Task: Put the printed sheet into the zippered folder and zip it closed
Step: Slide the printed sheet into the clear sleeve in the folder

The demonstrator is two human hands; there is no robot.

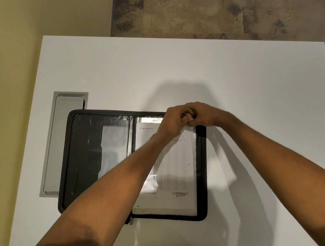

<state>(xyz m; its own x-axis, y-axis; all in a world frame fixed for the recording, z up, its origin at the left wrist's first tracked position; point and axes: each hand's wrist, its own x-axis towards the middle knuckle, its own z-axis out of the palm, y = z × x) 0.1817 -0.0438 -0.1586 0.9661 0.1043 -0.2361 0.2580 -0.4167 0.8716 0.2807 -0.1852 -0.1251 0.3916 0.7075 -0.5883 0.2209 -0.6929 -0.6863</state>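
A black zippered folder point(77, 156) lies open flat on the white table point(178, 72). The printed sheet point(176, 171) rests on its right half, among clear plastic sleeves, with an "ENTERED" stamp near its bottom. Both hands meet at the folder's top right corner. My left hand point(171, 124) has its fingers pinched together at the sheet's top edge. My right hand point(204, 115) is curled tight beside it, touching the same spot. What exactly the fingers pinch is hidden between the hands. The zipper pull point(131, 220) hangs at the bottom centre of the folder.
A grey recessed cable hatch point(63, 143) is set into the table left of the folder, partly under its edge. The table's far edge borders a patterned rug point(217, 16) and a yellowish floor on the left.
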